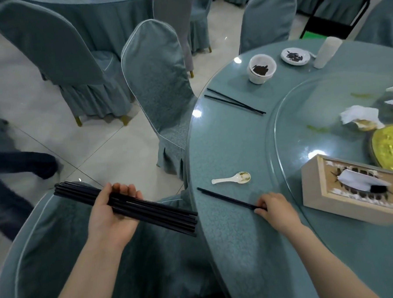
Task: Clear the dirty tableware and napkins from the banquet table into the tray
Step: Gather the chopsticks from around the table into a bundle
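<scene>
My left hand [112, 213] holds a bundle of several black chopsticks [162, 215] over a covered chair, off the table's left edge. My right hand [277, 209] pinches the near end of a black chopstick pair [223, 198] that lies on the teal banquet table [231, 142]. A white soup spoon [232, 179] with residue lies just beyond it. Farther back lie another chopstick pair [234, 102], a stacked white cup [261, 68] with dark dregs, a small dirty saucer [295, 56] and crumpled napkins [361, 117]. No tray is in view.
A wooden tissue box [325, 199] sits on the glass turntable [303, 125] beside a yellow dish [390, 147]. A rolled white towel [327, 52] stands at the back. Covered chairs [158, 82] ring the table; a person's dark leg [21, 166] is at left.
</scene>
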The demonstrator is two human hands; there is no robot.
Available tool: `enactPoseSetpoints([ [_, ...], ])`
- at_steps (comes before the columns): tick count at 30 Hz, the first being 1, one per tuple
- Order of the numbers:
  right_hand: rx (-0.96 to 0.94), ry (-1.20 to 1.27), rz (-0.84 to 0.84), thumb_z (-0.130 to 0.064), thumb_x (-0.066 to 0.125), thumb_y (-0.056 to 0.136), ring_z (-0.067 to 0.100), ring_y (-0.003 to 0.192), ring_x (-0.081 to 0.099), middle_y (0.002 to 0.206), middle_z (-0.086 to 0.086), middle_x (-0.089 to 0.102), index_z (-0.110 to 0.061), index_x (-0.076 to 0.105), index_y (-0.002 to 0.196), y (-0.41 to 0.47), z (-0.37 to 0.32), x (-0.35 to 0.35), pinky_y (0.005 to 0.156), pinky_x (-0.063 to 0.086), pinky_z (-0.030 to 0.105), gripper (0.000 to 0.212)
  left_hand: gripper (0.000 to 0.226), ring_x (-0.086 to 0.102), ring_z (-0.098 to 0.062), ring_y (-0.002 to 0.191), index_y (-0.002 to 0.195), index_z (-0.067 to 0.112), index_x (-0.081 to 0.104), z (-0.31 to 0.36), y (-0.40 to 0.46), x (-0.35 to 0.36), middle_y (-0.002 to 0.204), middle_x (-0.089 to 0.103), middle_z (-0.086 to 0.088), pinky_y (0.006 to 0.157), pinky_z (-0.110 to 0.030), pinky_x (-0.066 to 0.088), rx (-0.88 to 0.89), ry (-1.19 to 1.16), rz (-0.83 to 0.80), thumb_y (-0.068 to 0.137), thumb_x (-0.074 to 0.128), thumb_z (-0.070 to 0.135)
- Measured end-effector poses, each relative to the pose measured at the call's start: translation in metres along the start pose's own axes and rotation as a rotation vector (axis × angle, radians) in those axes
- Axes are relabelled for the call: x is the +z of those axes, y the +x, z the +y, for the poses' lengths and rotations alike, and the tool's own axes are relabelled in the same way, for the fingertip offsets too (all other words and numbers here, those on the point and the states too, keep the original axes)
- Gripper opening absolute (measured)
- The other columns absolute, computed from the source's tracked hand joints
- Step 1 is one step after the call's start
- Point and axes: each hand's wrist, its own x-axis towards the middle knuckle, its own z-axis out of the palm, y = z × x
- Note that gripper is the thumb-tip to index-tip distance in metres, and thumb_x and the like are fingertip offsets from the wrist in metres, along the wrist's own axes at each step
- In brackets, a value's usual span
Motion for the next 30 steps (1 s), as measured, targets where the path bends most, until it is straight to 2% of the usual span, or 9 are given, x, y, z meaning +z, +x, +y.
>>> enactPoseSetpoints([
  [6,-0.079,-0.016,-0.084,-0.036,0.063,0.087,0.018,0.095,0.050,0.088,-0.008,0.051,-0.025,0.050,0.085,0.001,-0.009,0.001,0.076,0.041,0.031,0.017,0.028,0.062,-0.010,0.061,0.067,0.019,0.054,0.010,-0.014,-0.004,0.059,0.057,0.007,0.079,-0.030,0.047,0.000,-0.050,-0.016,0.092,0.054,0.030],
  [11,-0.045,0.043,-0.062,-0.032,0.061,0.089,0.019,0.089,0.056,0.090,-0.002,0.061,-0.020,0.058,0.085,-0.004,-0.023,0.001,0.074,0.047,0.033,0.013,0.027,0.060,-0.010,0.063,0.067,0.019,0.054,0.023,-0.027,-0.006,0.059,0.056,0.007,0.078,-0.029,0.048,0.029,-0.080,-0.039,0.092,0.054,0.030],
  [14,-0.069,0.121,-0.066,-0.031,0.058,0.092,0.020,0.084,0.056,0.085,-0.002,0.060,-0.020,0.056,0.084,-0.007,-0.046,0.001,0.069,0.042,0.031,0.013,0.026,0.059,-0.010,0.063,0.068,0.019,0.054,0.032,-0.033,-0.010,0.059,0.056,0.007,0.077,-0.029,0.048,0.042,-0.105,-0.051,0.092,0.054,0.030],
  [18,-0.149,0.263,-0.020,-0.029,0.055,0.094,0.018,0.074,0.052,0.077,-0.005,0.055,-0.022,0.049,0.081,-0.015,-0.104,-0.018,0.062,0.032,0.029,0.016,0.023,0.059,-0.010,0.065,0.070,0.019,0.055,0.047,-0.041,-0.015,0.062,0.056,0.008,0.078,-0.030,0.048,0.039,-0.146,-0.093,0.092,0.055,0.028],
  [22,-0.265,0.429,0.015,-0.023,0.056,0.094,0.026,0.073,0.060,0.073,0.002,0.062,-0.023,0.048,0.078,-0.033,-0.174,-0.052,0.070,0.045,0.035,0.018,0.028,0.062,-0.010,0.063,0.067,0.018,0.059,0.067,-0.050,-0.017,0.061,0.059,0.008,0.075,-0.031,0.046,0.026,-0.193,-0.161,0.092,0.053,0.027],
  [23,-0.300,0.443,0.027,-0.023,0.056,0.094,0.024,0.072,0.060,0.071,-0.001,0.060,-0.025,0.048,0.077,-0.039,-0.192,-0.060,0.069,0.045,0.033,0.019,0.029,0.063,-0.010,0.063,0.066,0.018,0.060,0.073,-0.052,-0.019,0.061,0.060,0.008,0.075,-0.031,0.046,0.021,-0.207,-0.179,0.092,0.052,0.027],
  [26,-0.405,0.461,0.057,-0.024,0.057,0.094,0.002,0.060,0.052,0.065,-0.011,0.053,-0.030,0.047,0.076,-0.058,-0.244,-0.077,0.059,0.038,0.013,0.021,0.032,0.065,-0.011,0.067,0.066,0.017,0.062,0.095,-0.058,-0.033,0.064,0.063,0.006,0.076,-0.032,0.046,0.019,-0.239,-0.231,0.093,0.050,0.028],
  [30,-0.509,0.486,0.020,-0.026,0.060,0.091,-0.003,0.053,0.045,0.059,-0.013,0.051,-0.031,0.050,0.071,-0.090,-0.316,-0.084,0.057,0.037,0.012,0.023,0.044,0.069,-0.012,0.068,0.058,0.015,0.068,0.132,-0.067,-0.065,0.070,0.069,0.004,0.079,-0.032,0.048,0.042,-0.212,-0.242,0.095,0.047,0.028],
])
